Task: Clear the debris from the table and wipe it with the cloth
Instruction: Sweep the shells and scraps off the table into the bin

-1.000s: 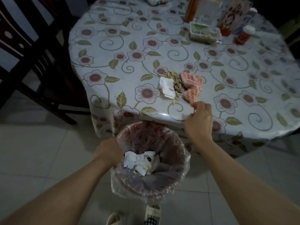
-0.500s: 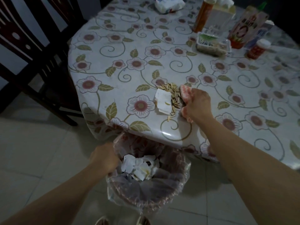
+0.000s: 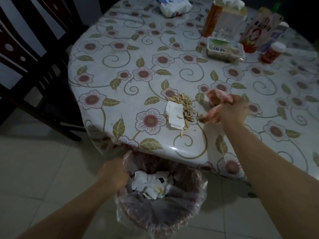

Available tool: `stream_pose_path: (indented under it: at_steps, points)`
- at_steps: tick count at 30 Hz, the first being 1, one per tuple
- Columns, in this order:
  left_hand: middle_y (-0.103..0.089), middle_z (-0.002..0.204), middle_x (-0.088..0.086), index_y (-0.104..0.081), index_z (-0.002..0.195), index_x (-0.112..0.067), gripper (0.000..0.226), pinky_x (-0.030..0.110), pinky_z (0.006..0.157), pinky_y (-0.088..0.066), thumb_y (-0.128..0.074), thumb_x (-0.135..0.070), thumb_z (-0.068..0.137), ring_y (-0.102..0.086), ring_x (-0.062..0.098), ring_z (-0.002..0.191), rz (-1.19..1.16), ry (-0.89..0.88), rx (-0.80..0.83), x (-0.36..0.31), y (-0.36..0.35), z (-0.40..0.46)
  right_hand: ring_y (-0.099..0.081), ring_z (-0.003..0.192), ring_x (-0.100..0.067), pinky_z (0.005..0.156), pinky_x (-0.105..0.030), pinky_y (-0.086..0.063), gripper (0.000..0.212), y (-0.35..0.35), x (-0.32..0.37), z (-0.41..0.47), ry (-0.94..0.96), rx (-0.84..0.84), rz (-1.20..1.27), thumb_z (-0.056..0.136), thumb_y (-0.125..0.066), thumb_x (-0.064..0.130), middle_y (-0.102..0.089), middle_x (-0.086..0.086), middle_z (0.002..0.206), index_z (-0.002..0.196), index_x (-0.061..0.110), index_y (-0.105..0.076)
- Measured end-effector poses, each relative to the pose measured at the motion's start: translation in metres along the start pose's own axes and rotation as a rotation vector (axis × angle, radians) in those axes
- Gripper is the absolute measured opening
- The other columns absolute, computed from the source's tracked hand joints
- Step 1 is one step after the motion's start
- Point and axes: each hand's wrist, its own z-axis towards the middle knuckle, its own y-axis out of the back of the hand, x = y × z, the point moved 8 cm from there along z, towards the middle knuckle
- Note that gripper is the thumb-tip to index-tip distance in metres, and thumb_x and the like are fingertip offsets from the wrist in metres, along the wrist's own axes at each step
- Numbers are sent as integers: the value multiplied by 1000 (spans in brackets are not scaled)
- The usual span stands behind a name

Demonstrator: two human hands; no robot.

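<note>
Holding the lined bin [image 3: 160,200] by its rim, the left hand [image 3: 112,173] kept a grip that tucked it under the table [image 3: 107,80] edge, seemingly so debris could be swept straight in. Farther out, the seed husks [image 3: 185,107] and torn paper [image 3: 174,114] lay near that edge. Just beside them the right hand [image 3: 231,109] clenched the pink cloth [image 3: 219,99], bunched, likely to push the pile binward
</note>
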Motion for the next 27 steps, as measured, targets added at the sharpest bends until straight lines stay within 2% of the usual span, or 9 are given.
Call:
stream_pose_path:
  at_steps: [3,5,8,9,12,17,20,22,27]
  points:
    - [-67,101,11,-60,92,-10,12,30,71,-45,-52,-16,85,-63,31,98,-9,-4,-18,-3,2,3,-59,102,-28,72,-28,-41,32,-5,-3,20,12,-28,-92,83,-50,-2,-63,-17,109,115,0,-56]
    - [-65,102,12,-53,86,-12,5,31,72,-45,-54,-14,82,-62,32,99,-35,1,-10,-4,1,6,-56,112,-31,78,-26,-43,43,-26,-8,30,20,71,-148,80,-59,-1,-59,-18,119,122,2,-50]
    - [-66,98,12,-51,75,-15,7,31,71,-47,-56,-14,80,-63,31,94,-63,1,5,-5,-1,12,-58,104,-28,84,-35,-48,51,-53,-4,35,141,212,-269,67,-72,-3,-58,-8,103,111,13,-53]
    - [-66,98,11,-54,79,-14,3,32,71,-47,-55,-15,82,-64,31,94,-58,-3,-5,-5,-1,14,-59,99,-26,82,-33,-48,51,-55,-1,34,179,221,-286,65,-70,-5,-58,-5,99,109,16,-55]
    - [-66,104,11,-60,99,-10,20,35,78,-51,-53,-19,84,-63,31,98,-40,-1,-39,0,-2,19,-55,95,-16,82,-25,-44,66,-62,0,29,281,264,-265,61,-67,-6,-62,0,103,118,26,-59]
    - [-65,111,14,-59,105,-10,23,32,77,-46,-48,-20,88,-61,32,104,4,-40,-72,-3,-4,21,-61,106,-14,93,-26,-45,45,-89,18,-9,520,392,-126,71,-49,12,-69,4,110,111,24,-66]
    - [-65,111,14,-59,101,-8,21,30,74,-41,-48,-19,87,-61,33,104,19,-68,-78,-4,-3,21,-61,97,-17,84,-26,-48,48,-94,17,-26,546,452,-124,70,-51,7,-68,-1,110,114,17,-66]
    - [-64,112,15,-60,101,-8,22,30,74,-40,-48,-19,87,-60,34,105,27,-77,-72,-6,-2,19,-59,89,-15,74,-17,-46,55,-97,9,-36,503,487,-71,68,-48,-3,-67,0,111,116,17,-66]
    - [-66,112,14,-65,102,-7,25,33,74,-43,-54,-24,86,-61,36,107,46,-116,-60,-14,5,12,-57,88,-12,78,-20,-46,65,-93,1,-76,475,492,9,55,-36,6,-65,5,105,111,15,-68]
